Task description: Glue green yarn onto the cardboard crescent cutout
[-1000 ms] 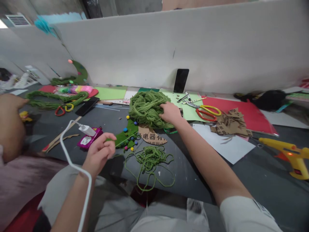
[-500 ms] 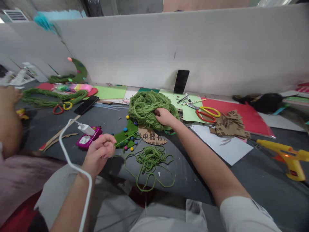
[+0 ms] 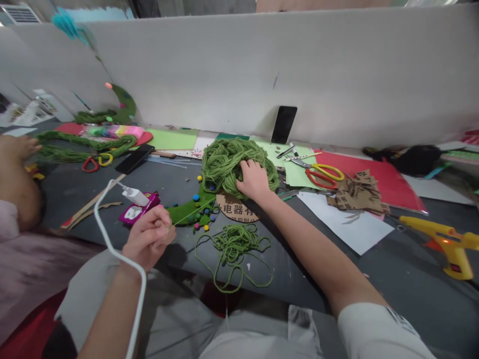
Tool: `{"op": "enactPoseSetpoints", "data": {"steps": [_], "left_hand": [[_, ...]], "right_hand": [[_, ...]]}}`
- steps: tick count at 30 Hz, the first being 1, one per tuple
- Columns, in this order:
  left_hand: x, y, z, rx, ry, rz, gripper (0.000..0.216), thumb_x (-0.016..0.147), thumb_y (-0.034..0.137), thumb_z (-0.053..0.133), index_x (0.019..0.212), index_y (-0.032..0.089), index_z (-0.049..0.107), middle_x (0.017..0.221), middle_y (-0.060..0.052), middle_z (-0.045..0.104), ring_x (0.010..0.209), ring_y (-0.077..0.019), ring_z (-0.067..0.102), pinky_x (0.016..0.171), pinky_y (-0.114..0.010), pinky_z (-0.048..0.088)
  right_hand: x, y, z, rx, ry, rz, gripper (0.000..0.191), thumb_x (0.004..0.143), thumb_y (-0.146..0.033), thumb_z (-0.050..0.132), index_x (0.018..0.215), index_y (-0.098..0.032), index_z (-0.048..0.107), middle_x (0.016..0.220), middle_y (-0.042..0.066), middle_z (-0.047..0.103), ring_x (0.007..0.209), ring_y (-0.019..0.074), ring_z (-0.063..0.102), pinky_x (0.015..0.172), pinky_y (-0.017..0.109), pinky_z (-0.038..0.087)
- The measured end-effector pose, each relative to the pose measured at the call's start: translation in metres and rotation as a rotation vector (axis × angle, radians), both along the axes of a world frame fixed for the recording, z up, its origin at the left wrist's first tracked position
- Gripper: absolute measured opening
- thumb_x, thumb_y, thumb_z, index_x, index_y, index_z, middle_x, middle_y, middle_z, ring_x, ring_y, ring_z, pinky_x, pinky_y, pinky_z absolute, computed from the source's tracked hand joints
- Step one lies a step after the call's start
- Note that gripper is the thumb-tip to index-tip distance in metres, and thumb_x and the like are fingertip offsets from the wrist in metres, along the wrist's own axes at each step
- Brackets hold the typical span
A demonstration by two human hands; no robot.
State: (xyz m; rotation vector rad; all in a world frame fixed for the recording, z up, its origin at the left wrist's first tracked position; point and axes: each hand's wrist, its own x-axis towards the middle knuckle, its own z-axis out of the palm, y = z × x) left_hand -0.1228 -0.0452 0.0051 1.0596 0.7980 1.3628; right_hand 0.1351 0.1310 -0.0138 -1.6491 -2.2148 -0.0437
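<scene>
My left hand (image 3: 150,237) is closed in a pinch, with a thin green yarn strand (image 3: 192,209) running taut from its fingers towards a big skein of green yarn (image 3: 224,162). My right hand (image 3: 255,180) lies on the skein's right front, fingers curled into the yarn. Partly beneath the skein is a round cardboard piece (image 3: 237,209) with printed characters. A green felt crescent (image 3: 187,212) with small coloured pom-poms lies between my left hand and the cardboard. Loose green yarn (image 3: 235,244) is heaped nearer the table's front edge.
Red-and-yellow scissors (image 3: 324,174), torn cardboard (image 3: 361,194) and white paper (image 3: 346,224) lie to the right, beyond them a yellow glue gun (image 3: 445,242). A phone (image 3: 284,124) leans on the partition. A white cable (image 3: 108,239) crosses before my left arm. Another person's arm (image 3: 18,174) is at left.
My right hand has shifted from reaching into the skein to lying over its front, knuckles up. My left hand has moved slightly left and down, and the strand now shows taut.
</scene>
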Motion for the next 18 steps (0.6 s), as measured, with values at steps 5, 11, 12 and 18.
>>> {"op": "enactPoseSetpoints", "data": {"steps": [5, 11, 12, 18], "left_hand": [[-0.002, 0.002, -0.003, 0.029, -0.043, 0.017, 0.011, 0.08, 0.019, 0.065, 0.091, 0.019, 0.064, 0.052, 0.009, 0.03, 0.042, -0.0041, 0.023, 0.044, -0.021, 0.021], [0.003, 0.002, -0.001, 0.003, -0.05, 0.01, 0.008, 0.08, 0.018, 0.064, 0.089, 0.018, 0.065, 0.051, 0.009, 0.029, 0.041, -0.0044, 0.022, 0.044, -0.022, 0.02], [0.005, 0.002, -0.001, -0.004, -0.051, 0.015, 0.009, 0.08, 0.018, 0.064, 0.088, 0.018, 0.065, 0.051, 0.009, 0.03, 0.041, -0.0042, 0.022, 0.044, -0.022, 0.019], [0.012, 0.003, -0.003, -0.04, -0.058, 0.023, 0.01, 0.078, 0.018, 0.065, 0.088, 0.017, 0.065, 0.054, 0.008, 0.031, 0.042, -0.0035, 0.023, 0.044, -0.02, 0.021]], "right_hand": [[0.01, 0.007, -0.003, -0.13, 0.078, 0.207, 0.017, 0.086, -0.03, 0.059, 0.094, -0.016, 0.065, 0.095, 0.011, 0.068, 0.09, 0.0252, 0.06, 0.081, 0.035, 0.047], [0.033, 0.023, -0.017, -0.119, 0.242, 0.566, 0.04, 0.082, -0.012, 0.052, 0.12, -0.011, 0.066, 0.125, 0.014, 0.063, 0.115, 0.024, 0.06, 0.103, 0.034, 0.044], [0.033, 0.025, -0.02, -0.107, 0.256, 0.558, 0.048, 0.081, -0.009, 0.051, 0.128, -0.01, 0.062, 0.131, 0.015, 0.061, 0.12, 0.0244, 0.058, 0.107, 0.035, 0.043], [0.024, 0.028, -0.026, -0.185, 0.213, 0.387, 0.045, 0.095, -0.02, 0.045, 0.138, -0.01, 0.052, 0.135, 0.018, 0.062, 0.119, 0.0283, 0.061, 0.103, 0.04, 0.046]]}}
